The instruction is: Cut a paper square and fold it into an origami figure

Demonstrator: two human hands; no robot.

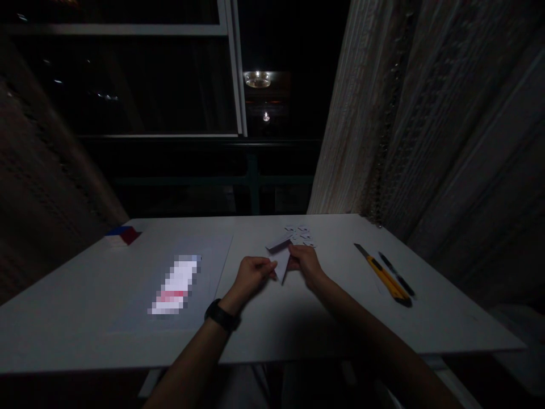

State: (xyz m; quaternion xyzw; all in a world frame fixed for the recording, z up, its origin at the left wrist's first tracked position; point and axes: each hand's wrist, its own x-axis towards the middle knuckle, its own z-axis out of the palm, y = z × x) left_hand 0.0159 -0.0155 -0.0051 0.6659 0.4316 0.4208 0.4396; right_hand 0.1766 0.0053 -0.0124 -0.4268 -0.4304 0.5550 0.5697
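Note:
Between my hands, above the middle of the white table, is a piece of folded white paper with a pointed lower end and a flap standing out at its top left. My left hand, with a dark watch on the wrist, pinches the paper's left edge near the point. On the other side my right hand is closed on the right edge, its thumb near the top. Just behind the paper lie several small white pieces with dark marks, partly hidden by it.
At the right lie a yellow utility knife, its blade out, and a dark pen. A lit, blurred-out phone-like screen rests on a pale sheet at the left. A red, blue and white block sits at the far left. Curtains flank a dark window.

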